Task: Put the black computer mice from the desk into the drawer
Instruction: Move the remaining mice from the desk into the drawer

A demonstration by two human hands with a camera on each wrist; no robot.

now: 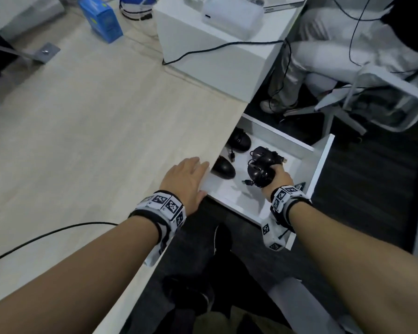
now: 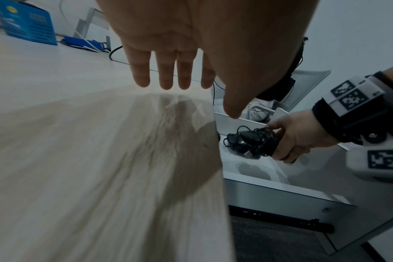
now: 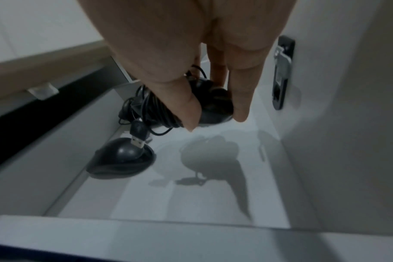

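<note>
The white drawer (image 1: 322, 165) stands pulled out under the desk's right edge. Inside it my right hand (image 1: 276, 175) grips two black mice (image 1: 260, 165) with cables wound round them, held just above the drawer floor (image 3: 191, 195). In the right wrist view my thumb and fingers (image 3: 240, 106) clasp that bundle (image 3: 215, 106), and a USB plug (image 3: 137, 136) dangles from it. Two more black mice (image 1: 240, 140) (image 1: 223, 168) lie along the drawer's left side, partly under the desktop. My left hand (image 1: 191, 175) rests flat and empty on the wooden desk (image 1: 82, 141) at its edge.
A white box (image 1: 215, 59) with a black cable across it sits at the desk's far right. A blue carton (image 1: 101, 20) stands at the back. Another cable (image 1: 46, 235) crosses the near desk. A seated person (image 1: 323, 56) and chair are beyond the drawer.
</note>
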